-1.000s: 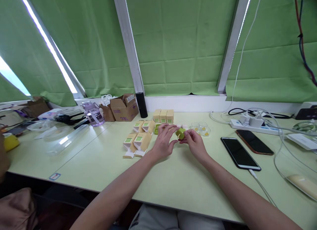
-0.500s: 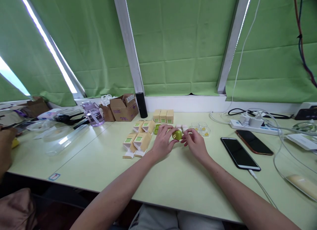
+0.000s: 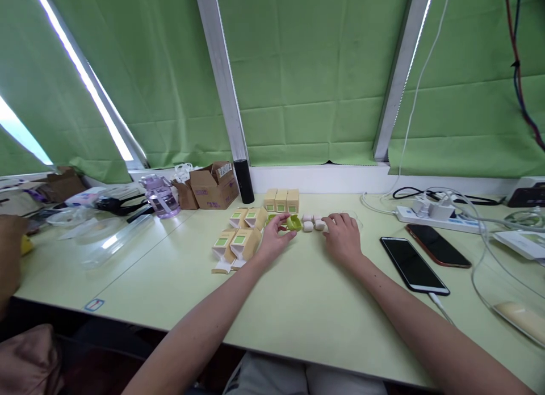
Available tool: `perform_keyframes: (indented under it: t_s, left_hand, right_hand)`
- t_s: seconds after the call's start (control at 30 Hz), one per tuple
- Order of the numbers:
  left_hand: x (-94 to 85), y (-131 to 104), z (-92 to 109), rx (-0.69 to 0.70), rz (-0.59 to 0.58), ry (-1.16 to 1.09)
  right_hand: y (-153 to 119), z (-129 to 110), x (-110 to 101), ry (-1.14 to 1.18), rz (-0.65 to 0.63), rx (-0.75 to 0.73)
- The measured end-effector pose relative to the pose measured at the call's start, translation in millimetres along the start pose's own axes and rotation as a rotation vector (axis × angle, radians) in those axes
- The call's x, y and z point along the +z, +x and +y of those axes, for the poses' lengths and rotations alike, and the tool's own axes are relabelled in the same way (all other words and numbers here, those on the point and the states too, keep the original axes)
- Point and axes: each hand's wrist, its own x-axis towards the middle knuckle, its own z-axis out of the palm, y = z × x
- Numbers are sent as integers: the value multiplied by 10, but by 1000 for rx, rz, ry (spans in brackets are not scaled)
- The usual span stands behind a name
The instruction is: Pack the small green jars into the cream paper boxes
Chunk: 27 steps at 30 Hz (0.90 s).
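My left hand point(image 3: 275, 236) grips a small hollow green cup point(image 3: 293, 222) between thumb and fingers, its opening turned partly towards me. Beside the cup lie several small pinkish-white blocks point(image 3: 307, 226). My right hand point(image 3: 343, 239) is just right of these blocks, fingers bent down over a clear plastic tray point(image 3: 359, 220) that it mostly covers. The right fingertips are hidden, and what they hold, if anything, does not show. Behind my left fingers, another green piece point(image 3: 271, 217) is partly visible.
Yellow cartons with open flaps point(image 3: 242, 244) stand left of my left hand; closed yellow boxes point(image 3: 281, 201) stand behind. Two phones point(image 3: 413, 265) point(image 3: 438, 244), a power strip point(image 3: 434, 217) and cables are at right. A purple bottle point(image 3: 160, 196) and another person's arm point(image 3: 9, 259) are at left.
The green rounded thing between my hands has moved left in my left hand and now shows a hollow inside. My right hand has moved right, over the tray, uncovering the pinkish-white blocks.
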Motion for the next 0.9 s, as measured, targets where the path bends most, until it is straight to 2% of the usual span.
perform_keyframes:
  t_s: [0.13, 0.27, 0.47, 0.57, 0.67, 0.77, 0.83, 0.9]
  left_hand:
    - [-6, -3, -50, -8, -51, -93]
    - [0, -7, -65, -12, -45, -111]
    - [10, -15, -32, 16, -40, -85]
    - [14, -25, -14, 30, -21, -58]
    - [19, -33, 7, 35, -3, -47]
    - [26, -36, 21, 40, 12, -39]
    - [32, -36, 18, 43, 9, -39]
    - [39, -38, 8, 39, 2, -46]
  right_hand:
    - [127, -16, 78, -87, -36, -17]
    - [211, -65, 141, -132, -58, -53]
    - [187, -90, 161, -163, -51, -62]
    - [167, -78, 131, -92, -15, -39]
    - [185, -87, 77, 137, 90, 92]
    - [214, -135, 9, 610, 192, 342]
    - [204, -180, -38, 1037, 158, 504]
    - [160, -226, -79, 1412, 65, 588]
